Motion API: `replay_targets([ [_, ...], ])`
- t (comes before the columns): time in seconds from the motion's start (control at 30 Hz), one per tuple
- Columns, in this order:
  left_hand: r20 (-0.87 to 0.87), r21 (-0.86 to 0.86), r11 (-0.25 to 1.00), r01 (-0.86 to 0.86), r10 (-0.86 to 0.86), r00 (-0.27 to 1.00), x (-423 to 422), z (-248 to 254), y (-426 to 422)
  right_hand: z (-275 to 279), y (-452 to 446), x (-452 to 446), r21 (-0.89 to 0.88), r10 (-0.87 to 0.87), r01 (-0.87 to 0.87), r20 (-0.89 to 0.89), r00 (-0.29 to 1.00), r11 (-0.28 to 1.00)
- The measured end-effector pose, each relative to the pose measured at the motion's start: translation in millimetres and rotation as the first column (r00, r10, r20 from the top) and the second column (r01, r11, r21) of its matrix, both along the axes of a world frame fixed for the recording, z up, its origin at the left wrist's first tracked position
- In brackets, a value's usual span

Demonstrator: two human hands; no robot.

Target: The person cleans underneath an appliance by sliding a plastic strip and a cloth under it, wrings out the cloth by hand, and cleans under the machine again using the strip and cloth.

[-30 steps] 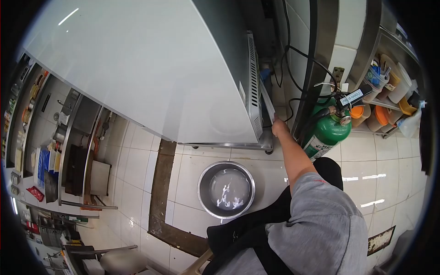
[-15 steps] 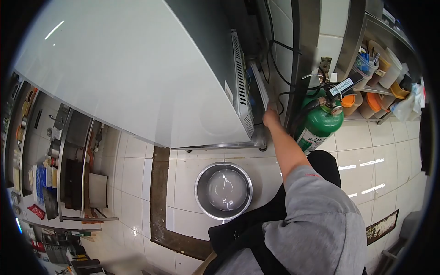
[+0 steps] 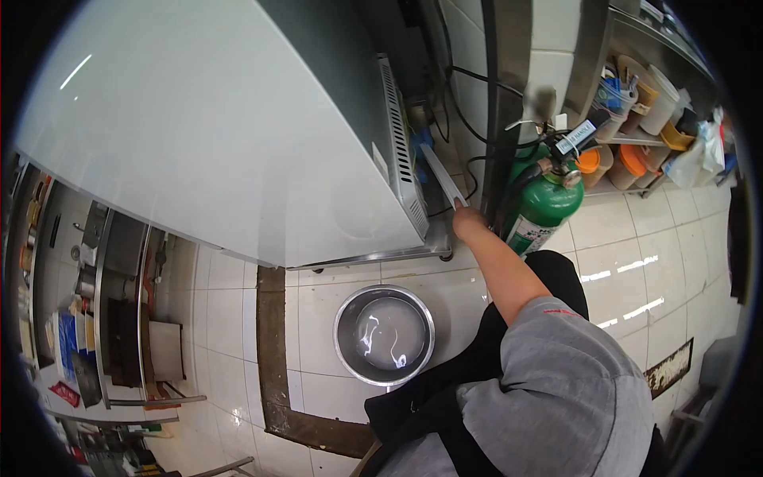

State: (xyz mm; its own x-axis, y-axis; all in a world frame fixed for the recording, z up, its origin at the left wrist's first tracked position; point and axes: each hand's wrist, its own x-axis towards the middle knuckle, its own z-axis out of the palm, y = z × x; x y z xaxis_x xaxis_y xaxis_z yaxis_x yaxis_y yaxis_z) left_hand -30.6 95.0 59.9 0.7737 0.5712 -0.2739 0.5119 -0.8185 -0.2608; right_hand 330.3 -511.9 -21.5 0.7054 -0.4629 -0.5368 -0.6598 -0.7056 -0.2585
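Note:
My right hand (image 3: 469, 222) is closed round the near end of a long, narrow white piece (image 3: 444, 176), perhaps the edge of a tray. The piece slants out from behind a large white appliance (image 3: 214, 135), beside its slotted back panel (image 3: 404, 151). Its far end lies near something blue in the dark gap, and its full shape is hidden. A round metal basin (image 3: 385, 335) with cloudy liquid stands on the floor in front of my knees. My left hand is out of view.
A green fire extinguisher (image 3: 548, 203) stands right of my forearm. Black cables (image 3: 463, 119) hang along the wall behind the appliance. Shelves with orange-lidded containers (image 3: 632, 160) are at upper right. Steel counters and shelving (image 3: 119, 262) line the left side.
My right hand has drawn the white piece a little toward me and downward, so more of it shows outside the gap. The liquid's reflections in the basin have shifted.

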Motion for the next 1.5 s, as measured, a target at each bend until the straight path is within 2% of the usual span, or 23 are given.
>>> replay_targets([
  [0.07, -0.001, -0.005, 1.0, 0.009, -0.009, 1.0, 4, -1, -1, 13, 4, -14, -0.034, 0.011, -0.013, -0.049, 0.999, 0.999],
  [0.13, -0.003, -0.009, 1.0, 0.011, -0.011, 1.0, 8, -3, -3, 25, 9, -22, -0.074, 0.112, -0.113, -0.012, 0.994, 0.991],
  [0.17, -0.006, -0.011, 1.0, 0.011, -0.012, 1.0, 10, -2, -4, 19, 9, -24, -0.073, 0.108, -0.109, -0.015, 0.994, 0.991],
  [0.27, -0.011, -0.004, 1.0, 0.009, -0.009, 1.0, 12, -3, -5, -20, 5, -7, 0.031, 0.011, -0.013, 0.063, 0.998, 0.999],
  [0.33, -0.012, 0.0, 1.0, -0.001, 0.001, 1.0, 11, -4, -7, -64, -6, 26, 0.118, -0.133, 0.124, 0.073, 0.988, 0.985],
  [0.4, -0.02, 0.004, 1.0, -0.017, 0.017, 1.0, 8, -4, -10, -71, -15, 44, 0.167, -0.19, 0.177, 0.07, 0.979, 0.97],
  [0.5, -0.033, 0.014, 0.999, -0.04, 0.04, 0.999, 2, -2, -10, -86, -27, 73, 0.054, -0.109, 0.103, 0.123, 0.986, 0.993],
  [0.53, -0.037, 0.018, 0.999, -0.049, 0.05, 0.998, 0, -2, -11, -98, -36, 86, 0.044, -0.176, 0.172, 0.097, 0.98, 0.984],
  [0.6, -0.042, 0.026, 0.997, -0.071, 0.072, 0.997, -7, 0, -10, -103, -45, 101, -0.022, -0.196, 0.198, 0.056, 0.979, 0.98],
  [0.77, -0.065, 0.032, 0.991, -0.131, 0.133, 0.989, -24, -1, -11, -87, -50, 122, -0.18, 0.003, -0.004, -0.007, 1.0, 0.984],
  [0.83, -0.067, 0.032, 0.988, -0.152, 0.154, 0.986, -31, -2, -12, -98, -53, 139, -0.143, 0.004, -0.002, 0.012, 1.0, 0.99],
  [0.87, -0.072, 0.032, 0.987, -0.16, 0.161, 0.984, -33, -2, -12, -115, -52, 148, -0.171, 0.004, 0.017, 0.123, 0.992, 0.985],
  [0.97, -0.08, 0.038, 0.983, -0.178, 0.18, 0.98, -42, -3, -12, -70, -40, 147, -0.102, -0.053, 0.056, 0.023, 0.998, 0.993],
  [1.2, -0.072, 0.011, 0.976, -0.218, 0.219, 0.973, -61, -4, -10, -59, -40, 156, -0.158, -0.075, 0.083, 0.052, 0.996, 0.984],
  [1.37, -0.056, -0.025, 0.974, -0.227, 0.225, 0.973, -75, -7, -9, -58, -39, 142, -0.108, -0.104, 0.117, 0.115, 0.988, 0.987],
  [1.5, -0.035, -0.058, 0.973, -0.224, 0.222, 0.974, -86, -12, -7, -13, -21, 89, -0.124, -0.04, 0.046, 0.057, 0.998, 0.991],
])
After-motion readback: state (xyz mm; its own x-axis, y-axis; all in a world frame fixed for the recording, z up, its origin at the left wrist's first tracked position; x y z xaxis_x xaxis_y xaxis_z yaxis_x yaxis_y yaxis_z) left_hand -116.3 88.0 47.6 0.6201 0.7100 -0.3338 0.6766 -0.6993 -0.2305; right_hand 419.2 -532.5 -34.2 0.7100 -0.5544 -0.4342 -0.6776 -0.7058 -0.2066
